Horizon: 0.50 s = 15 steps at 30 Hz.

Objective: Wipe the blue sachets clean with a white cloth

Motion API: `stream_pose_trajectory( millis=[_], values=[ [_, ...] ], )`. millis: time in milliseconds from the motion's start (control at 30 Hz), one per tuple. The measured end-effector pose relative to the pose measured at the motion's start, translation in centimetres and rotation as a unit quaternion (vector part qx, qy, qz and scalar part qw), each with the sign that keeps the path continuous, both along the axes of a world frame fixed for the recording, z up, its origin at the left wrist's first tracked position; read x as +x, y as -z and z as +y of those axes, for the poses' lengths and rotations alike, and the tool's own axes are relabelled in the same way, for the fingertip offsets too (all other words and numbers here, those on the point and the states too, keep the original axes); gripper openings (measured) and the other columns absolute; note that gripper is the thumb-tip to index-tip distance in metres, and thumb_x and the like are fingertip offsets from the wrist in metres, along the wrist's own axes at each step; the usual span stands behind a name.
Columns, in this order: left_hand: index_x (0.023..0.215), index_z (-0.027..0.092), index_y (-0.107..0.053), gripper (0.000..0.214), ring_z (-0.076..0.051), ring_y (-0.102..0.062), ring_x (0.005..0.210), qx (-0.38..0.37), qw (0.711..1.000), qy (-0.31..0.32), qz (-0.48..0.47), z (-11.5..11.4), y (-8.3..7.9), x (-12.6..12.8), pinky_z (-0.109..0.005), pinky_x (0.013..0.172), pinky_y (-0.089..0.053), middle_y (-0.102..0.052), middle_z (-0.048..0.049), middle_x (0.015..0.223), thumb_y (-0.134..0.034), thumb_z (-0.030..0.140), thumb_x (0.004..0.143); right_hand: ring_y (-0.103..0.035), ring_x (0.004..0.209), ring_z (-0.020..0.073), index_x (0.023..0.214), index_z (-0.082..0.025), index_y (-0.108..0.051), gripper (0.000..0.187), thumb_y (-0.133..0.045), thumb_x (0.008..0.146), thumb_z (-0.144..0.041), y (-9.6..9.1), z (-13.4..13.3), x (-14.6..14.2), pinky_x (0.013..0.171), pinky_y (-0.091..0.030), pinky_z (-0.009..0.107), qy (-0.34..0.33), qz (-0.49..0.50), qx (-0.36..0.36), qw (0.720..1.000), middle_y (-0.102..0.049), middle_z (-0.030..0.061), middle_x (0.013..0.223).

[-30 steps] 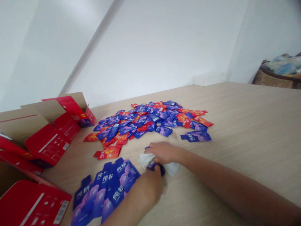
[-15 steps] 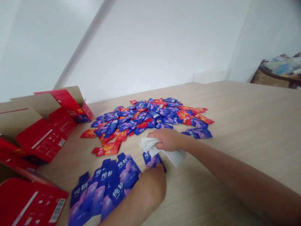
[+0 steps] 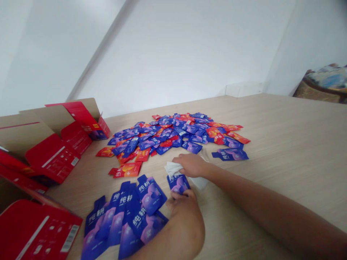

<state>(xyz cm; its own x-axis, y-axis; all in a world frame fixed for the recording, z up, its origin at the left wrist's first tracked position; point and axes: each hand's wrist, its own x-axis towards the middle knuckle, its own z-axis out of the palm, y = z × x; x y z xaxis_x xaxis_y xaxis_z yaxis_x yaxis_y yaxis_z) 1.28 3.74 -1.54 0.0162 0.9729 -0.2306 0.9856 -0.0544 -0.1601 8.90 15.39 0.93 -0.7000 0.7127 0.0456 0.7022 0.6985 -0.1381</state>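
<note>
My left hand [image 3: 185, 206] is closed on the lower end of a blue-purple sachet [image 3: 178, 183] with white lettering. In my right hand [image 3: 191, 165] a crumpled white tissue [image 3: 172, 169] is gripped, its front part lying over the sachet's top end. Another part of the tissue hangs out behind the fingers. Left of my left hand, several blue sachets [image 3: 121, 213] lie overlapping in a loose fan, partly covered by my forearm. Beyond both hands spreads a heap of blue and red-orange sachets [image 3: 162, 135].
Open red cardboard boxes [image 3: 58, 160] stand along the left side of the table [image 3: 271, 144]. A single blue sachet [image 3: 231, 154] lies right of the heap. One red sachet [image 3: 128, 169] sits before the heap. A white box-like object [image 3: 242, 89] rests by the wall.
My right hand has brought the tissue over the top end of the sachet. My left hand still holds its lower end. The whole view has shifted slightly.
</note>
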Motion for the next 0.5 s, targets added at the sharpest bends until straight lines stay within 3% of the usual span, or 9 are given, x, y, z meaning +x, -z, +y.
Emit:
stream_pose_trajectory(
  millis=[100, 200, 300, 367, 500],
  values=[
    [0.127, 0.014, -0.050, 0.055, -0.037, -0.059, 0.100, -0.049, 0.998, -0.012, 0.029, -0.1, -0.7, 0.2, -0.050, 0.075, -0.049, -0.055, -0.0272, 0.120, -0.047, 0.002, 0.074, -0.056, 0.091, 0.0216, 0.110, -0.021, -0.053, 0.034, -0.051, 0.077, -0.030, -1.1, -0.4, -0.1, 0.072, -0.040, 0.030, -0.005, 0.030, 0.023, 0.999, -0.060, 0.0076, 0.099],
    [0.128, 0.012, -0.048, 0.053, -0.037, -0.060, 0.096, -0.061, 0.997, -0.024, 0.043, 0.0, -1.0, 0.3, -0.047, 0.072, -0.049, -0.053, -0.0316, 0.119, -0.041, 0.001, 0.076, -0.056, 0.089, 0.0207, 0.109, -0.021, -0.054, 0.033, -0.052, 0.077, -0.030, -1.9, -1.3, -0.5, 0.073, -0.039, 0.030, -0.084, 0.065, 0.016, 0.994, -0.061, 0.0068, 0.097],
    [0.125, 0.009, -0.051, 0.047, -0.038, -0.058, 0.101, -0.052, 0.997, -0.024, 0.048, 0.0, -0.6, 0.4, -0.047, 0.073, -0.047, -0.056, -0.0322, 0.114, -0.041, 0.004, 0.079, -0.057, 0.085, 0.0206, 0.105, -0.022, -0.056, 0.032, -0.053, 0.075, -0.033, -1.6, -2.0, -0.9, 0.068, -0.039, 0.029, -0.153, 0.043, -0.019, 0.987, -0.063, 0.0054, 0.095],
    [0.124, 0.008, -0.051, 0.046, -0.038, -0.056, 0.103, -0.022, 0.998, -0.023, 0.059, -0.4, -0.1, 0.5, -0.048, 0.075, -0.046, -0.056, -0.0326, 0.114, -0.040, 0.005, 0.080, -0.058, 0.084, 0.0211, 0.104, -0.023, -0.056, 0.032, -0.054, 0.074, -0.035, -0.8, -1.8, -1.1, 0.065, -0.039, 0.029, -0.144, 0.014, -0.034, 0.989, -0.063, 0.0052, 0.095],
    [0.121, 0.009, -0.054, 0.046, -0.037, -0.061, 0.095, 0.033, 0.995, -0.021, 0.092, -1.0, 0.6, 0.6, -0.045, 0.072, -0.046, -0.055, -0.0334, 0.115, -0.039, 0.001, 0.078, -0.058, 0.088, 0.0226, 0.109, -0.023, -0.053, 0.035, -0.052, 0.076, -0.034, 0.4, -0.3, -0.8, 0.067, -0.040, 0.030, -0.039, -0.011, -0.005, 0.999, -0.063, 0.0072, 0.097]
  ],
)
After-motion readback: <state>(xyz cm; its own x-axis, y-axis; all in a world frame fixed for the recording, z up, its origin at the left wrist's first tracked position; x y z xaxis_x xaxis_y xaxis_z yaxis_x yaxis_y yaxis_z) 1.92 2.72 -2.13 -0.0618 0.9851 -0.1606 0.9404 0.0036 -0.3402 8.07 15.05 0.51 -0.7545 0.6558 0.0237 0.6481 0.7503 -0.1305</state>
